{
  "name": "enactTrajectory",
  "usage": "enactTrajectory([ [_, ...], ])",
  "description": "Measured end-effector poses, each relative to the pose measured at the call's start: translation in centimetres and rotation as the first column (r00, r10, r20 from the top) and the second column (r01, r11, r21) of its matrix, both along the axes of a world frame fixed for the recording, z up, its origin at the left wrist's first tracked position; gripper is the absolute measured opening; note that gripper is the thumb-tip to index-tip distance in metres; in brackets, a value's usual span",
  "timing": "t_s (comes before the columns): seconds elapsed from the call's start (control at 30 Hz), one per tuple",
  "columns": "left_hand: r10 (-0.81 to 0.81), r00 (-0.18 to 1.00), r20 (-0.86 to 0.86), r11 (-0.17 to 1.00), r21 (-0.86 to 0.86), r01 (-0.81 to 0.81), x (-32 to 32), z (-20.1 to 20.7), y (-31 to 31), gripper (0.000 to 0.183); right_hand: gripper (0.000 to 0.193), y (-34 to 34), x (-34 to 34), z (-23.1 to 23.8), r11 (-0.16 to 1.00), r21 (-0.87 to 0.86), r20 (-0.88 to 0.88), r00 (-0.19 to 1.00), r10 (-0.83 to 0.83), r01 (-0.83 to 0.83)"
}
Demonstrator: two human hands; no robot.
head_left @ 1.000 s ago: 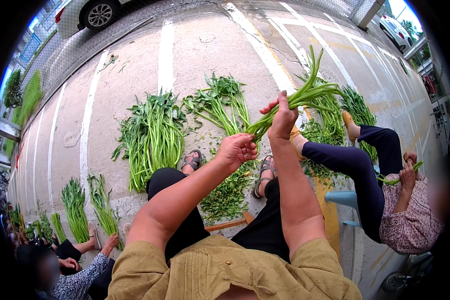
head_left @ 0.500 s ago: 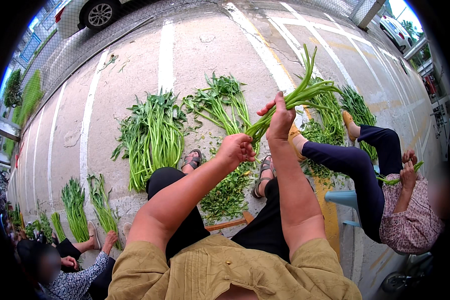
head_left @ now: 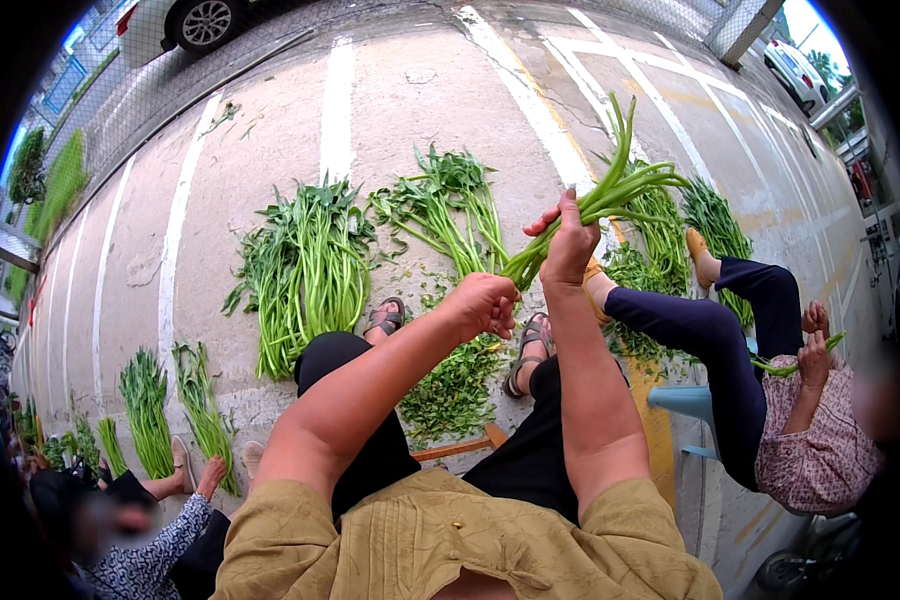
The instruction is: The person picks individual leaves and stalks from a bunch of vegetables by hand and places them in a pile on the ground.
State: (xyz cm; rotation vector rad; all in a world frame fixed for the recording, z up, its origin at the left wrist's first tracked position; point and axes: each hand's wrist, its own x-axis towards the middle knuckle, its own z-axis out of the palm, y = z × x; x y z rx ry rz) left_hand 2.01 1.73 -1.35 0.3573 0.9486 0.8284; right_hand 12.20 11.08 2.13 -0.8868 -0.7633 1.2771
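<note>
My right hand (head_left: 572, 245) is wrapped round a bunch of long green stems, which look like water spinach (head_left: 625, 185), held tilted up to the right above my knees. At the bunch's lower end, my left hand (head_left: 482, 304) has its fingers curled in and pinched against the stem ends; exactly what lies between the fingertips is partly hidden. Below my hands, a heap of plucked leaves (head_left: 450, 395) covers the ground between my sandalled feet. Beyond it lies a loose pile of leafy stems (head_left: 455, 205), with a thicker pile (head_left: 310, 280) to its left.
On the right, a person (head_left: 810, 430) by a light blue stool (head_left: 685, 400) holds a few stems, with more greens (head_left: 715, 225) near their feet. Another person (head_left: 150, 540) sits at the lower left beside bundles (head_left: 148, 410). A car (head_left: 205, 22) stands behind the fence.
Both my hands have shifted very slightly right with the bunch, and the grips look the same. The person at the lower left has moved their head and hand a little.
</note>
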Motion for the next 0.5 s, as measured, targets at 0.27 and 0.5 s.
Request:
enactTrajectory([
  [0.27,0.121,0.987,0.110,0.981,0.138,-0.136,0.4,-0.6,-0.8,0.017,0.026,1.2,1.4,1.0,0.994,-0.038,-0.093,0.990,-0.101,0.098],
  [0.5,0.231,0.948,0.218,0.964,0.080,-0.253,0.5,-0.5,-0.2,0.025,0.023,0.8,1.0,0.7,0.997,-0.055,-0.113,0.992,-0.057,0.051],
])
